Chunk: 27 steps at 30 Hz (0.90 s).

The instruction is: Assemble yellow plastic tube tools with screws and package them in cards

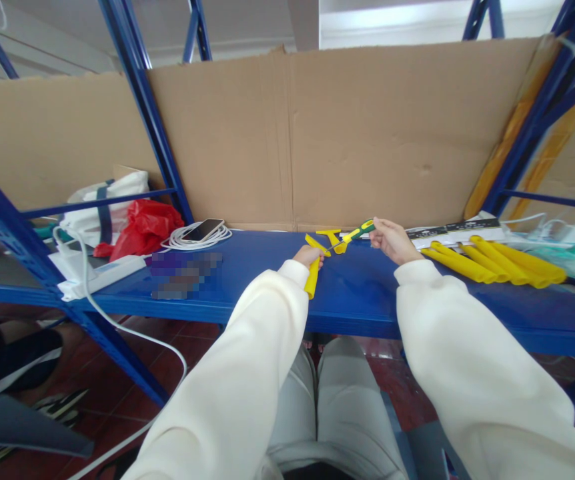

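Observation:
My left hand [309, 255] is closed around a yellow T-shaped plastic piece [312, 283], its crosspiece showing above my fingers and its stem below. Between the fingers of my right hand [390, 239] is the end of a screwdriver [360, 231] with a green and yellow handle. The thin metal shaft points left and down to the piece in my left hand; whether the tip touches it is too small to tell. Just behind the shaft, a second yellow T-shaped piece [328, 233] lies on the blue shelf top.
Several yellow tube-like pieces [510, 263] lie at the right beside a black-and-white long box [455, 233]. Leftward are a phone [204, 230] on a coiled white cable, a red plastic bag [147, 223] and a white power strip [112, 274]. Cardboard [357, 140] walls the back.

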Motion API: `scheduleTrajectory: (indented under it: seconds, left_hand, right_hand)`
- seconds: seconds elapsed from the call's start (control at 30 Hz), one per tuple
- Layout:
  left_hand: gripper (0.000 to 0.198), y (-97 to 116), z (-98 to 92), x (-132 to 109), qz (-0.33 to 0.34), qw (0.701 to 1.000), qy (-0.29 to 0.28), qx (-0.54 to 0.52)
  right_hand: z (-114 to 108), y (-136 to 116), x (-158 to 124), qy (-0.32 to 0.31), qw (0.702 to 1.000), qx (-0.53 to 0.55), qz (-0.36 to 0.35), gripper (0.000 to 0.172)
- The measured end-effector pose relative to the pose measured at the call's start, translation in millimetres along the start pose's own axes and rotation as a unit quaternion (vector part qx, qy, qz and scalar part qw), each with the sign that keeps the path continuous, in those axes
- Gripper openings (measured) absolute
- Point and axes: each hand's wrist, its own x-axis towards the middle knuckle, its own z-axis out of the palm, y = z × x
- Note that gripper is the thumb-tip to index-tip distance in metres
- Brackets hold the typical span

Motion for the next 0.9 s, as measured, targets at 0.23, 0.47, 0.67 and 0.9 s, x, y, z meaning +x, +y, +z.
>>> scheduleTrajectory:
  seconds: [0.23,0.47,0.67,0.9]
  left_hand:
    - [0.017,0,0.7,2,0.0,1.0,0.008,0.009]
    - [0.02,0,1.2,-2,0.006,1.0,0.005,0.002]
    - [0.019,0,1.4,-2,0.002,1.0,0.01,0.006]
    - [0.022,1,0.6,0,0.001,1.0,0.007,0.02]
  right_hand:
    - [-6,7,8,-0.035,0.999,0.007,-0.03,0.042]
    - [-5,9,10,0.011,1.0,0.009,-0.01,0.041]
    - [-6,9,7,-0.005,1.0,-0.009,-0.017,0.042]
    - [-5,5,6,-0.048,0.999,0.001,-0.014,0.036]
